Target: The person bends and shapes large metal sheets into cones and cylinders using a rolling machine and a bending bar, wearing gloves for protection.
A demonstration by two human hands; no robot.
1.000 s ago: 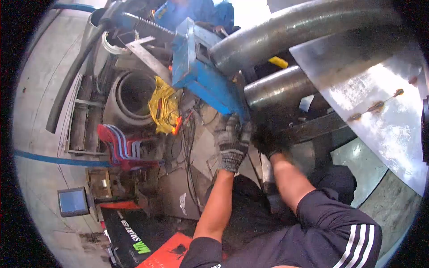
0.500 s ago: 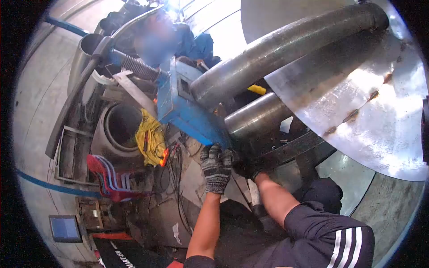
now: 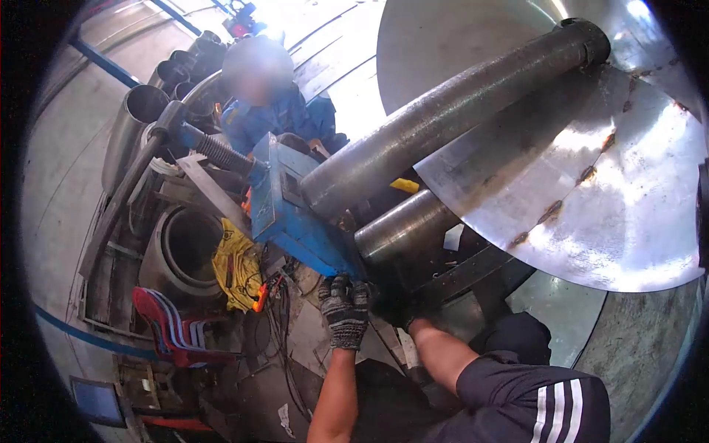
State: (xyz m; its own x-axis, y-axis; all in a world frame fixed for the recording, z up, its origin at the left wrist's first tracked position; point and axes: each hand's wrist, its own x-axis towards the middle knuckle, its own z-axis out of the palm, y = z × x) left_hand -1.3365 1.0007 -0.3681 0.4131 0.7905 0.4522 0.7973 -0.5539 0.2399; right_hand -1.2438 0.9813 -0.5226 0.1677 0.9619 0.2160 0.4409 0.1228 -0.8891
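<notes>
Gripping the blue frame point(image 3: 294, 225), left hand point(image 3: 344, 310) closed; right hand point(image 3: 391, 311) too dark to tell.

We look at a blue steel frame point(image 3: 284, 214), boxy and scuffed, tilted so that it runs from upper left down to lower right. A rectangular opening shows in its face. Its lower corner meets the fingers of our left hand point(image 3: 344, 306), in a grey knit glove. Two dark round rollers run from its right side toward the upper right. The long top roller point(image 3: 450, 111) lies above the shorter lower roller point(image 3: 402, 230), near it but apart.
</notes>
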